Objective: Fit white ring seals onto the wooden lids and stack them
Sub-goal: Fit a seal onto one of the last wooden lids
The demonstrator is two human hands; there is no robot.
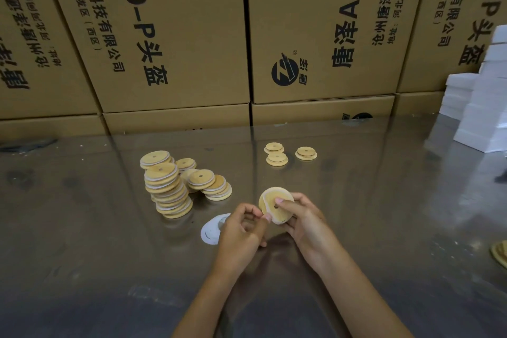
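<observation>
Between both hands: lid (274, 204), right hand (303, 218) gripping, left hand (241, 228) pinching edge.

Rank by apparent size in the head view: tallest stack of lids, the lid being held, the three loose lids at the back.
1. tallest stack of lids
2. held lid
3. three loose lids: alike, and farther away, so true size unsure.

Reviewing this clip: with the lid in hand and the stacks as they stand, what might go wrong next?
1. The tallest stack of finished lids leans visibly; adding another could topple it into the lower piles.
2. The white seal shows only along the held lid's left edge, where the left hand pinches it; it may seat unevenly.
3. The right hand grips the lid by fingertips, so it could slip.
</observation>
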